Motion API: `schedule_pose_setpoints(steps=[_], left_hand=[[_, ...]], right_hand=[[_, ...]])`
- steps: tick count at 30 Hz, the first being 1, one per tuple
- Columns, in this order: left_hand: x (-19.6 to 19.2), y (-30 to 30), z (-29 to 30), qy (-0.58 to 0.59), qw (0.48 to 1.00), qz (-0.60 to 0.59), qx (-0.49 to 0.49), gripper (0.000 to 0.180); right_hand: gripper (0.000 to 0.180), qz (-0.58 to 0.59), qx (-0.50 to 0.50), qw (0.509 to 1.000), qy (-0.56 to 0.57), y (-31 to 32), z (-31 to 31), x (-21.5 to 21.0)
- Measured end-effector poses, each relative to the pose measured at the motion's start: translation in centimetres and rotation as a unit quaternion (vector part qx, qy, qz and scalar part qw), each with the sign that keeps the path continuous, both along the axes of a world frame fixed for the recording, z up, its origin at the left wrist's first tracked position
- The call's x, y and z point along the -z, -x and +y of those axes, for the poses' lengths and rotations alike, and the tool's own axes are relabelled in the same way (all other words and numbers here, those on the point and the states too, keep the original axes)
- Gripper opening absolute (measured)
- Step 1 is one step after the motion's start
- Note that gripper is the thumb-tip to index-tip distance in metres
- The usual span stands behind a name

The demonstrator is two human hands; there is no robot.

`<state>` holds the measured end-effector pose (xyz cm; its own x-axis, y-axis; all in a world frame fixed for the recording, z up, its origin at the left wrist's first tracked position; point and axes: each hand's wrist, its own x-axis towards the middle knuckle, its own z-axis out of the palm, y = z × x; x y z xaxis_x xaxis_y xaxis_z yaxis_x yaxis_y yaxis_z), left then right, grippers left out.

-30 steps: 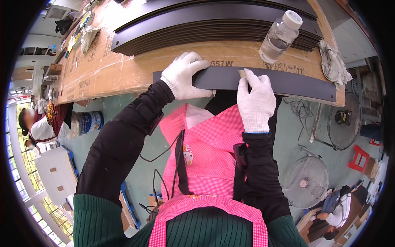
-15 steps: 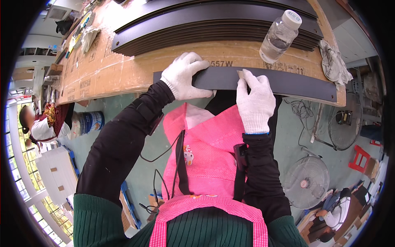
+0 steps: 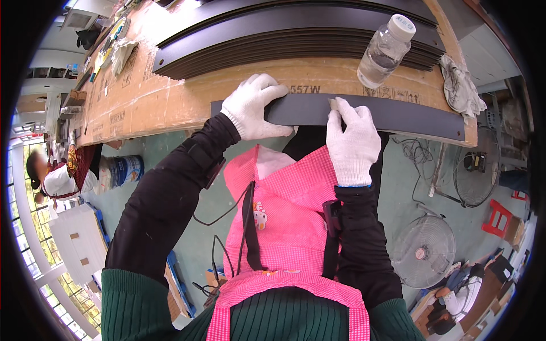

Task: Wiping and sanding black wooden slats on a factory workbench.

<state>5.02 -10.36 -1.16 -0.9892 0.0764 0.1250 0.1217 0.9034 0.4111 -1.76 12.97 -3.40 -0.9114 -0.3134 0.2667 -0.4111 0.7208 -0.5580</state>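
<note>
A long dark grey strip (image 3: 415, 113) lies along the near edge of the cardboard-covered table (image 3: 153, 102). My left hand (image 3: 255, 108), in a white knit glove, grips the strip near its left end, fingers past its far edge and thumb at its near edge. My right hand (image 3: 355, 139), gloved alike, rests over the strip's middle with fingers pinched on a small pale flat piece (image 3: 333, 104). Only the tip of that piece shows, so I cannot make out its kind. Beyond the strip lies a stack of similar dark strips (image 3: 296, 34).
A clear bottle with a white cap (image 3: 387, 51) stands by the stack. Crumpled cloths lie at the right (image 3: 459, 85) and left (image 3: 122, 54). Fans (image 3: 424, 253) and cables (image 3: 418, 162) are on the floor at right. Other people (image 3: 68, 176) are at far left and lower right.
My hands and the strip have stayed almost in place. The person at lower right has shifted slightly.
</note>
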Motion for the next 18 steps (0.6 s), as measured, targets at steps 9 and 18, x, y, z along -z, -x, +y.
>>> schedule_pose_setpoints(steps=[9, 18], left_hand=[[0.1, 0.0, 0.0, -0.001, 1.0, 0.0, 0.001, 0.077], [0.1, -0.1, 0.0, 0.002, 1.0, -0.004, 0.001, 0.076]], right_hand=[[0.018, 0.013, 0.018, 1.0, -0.005, 0.0, 0.1, 0.1], [0.02, 0.002, 0.011, 1.0, -0.001, 0.5, 0.6, 0.2]])
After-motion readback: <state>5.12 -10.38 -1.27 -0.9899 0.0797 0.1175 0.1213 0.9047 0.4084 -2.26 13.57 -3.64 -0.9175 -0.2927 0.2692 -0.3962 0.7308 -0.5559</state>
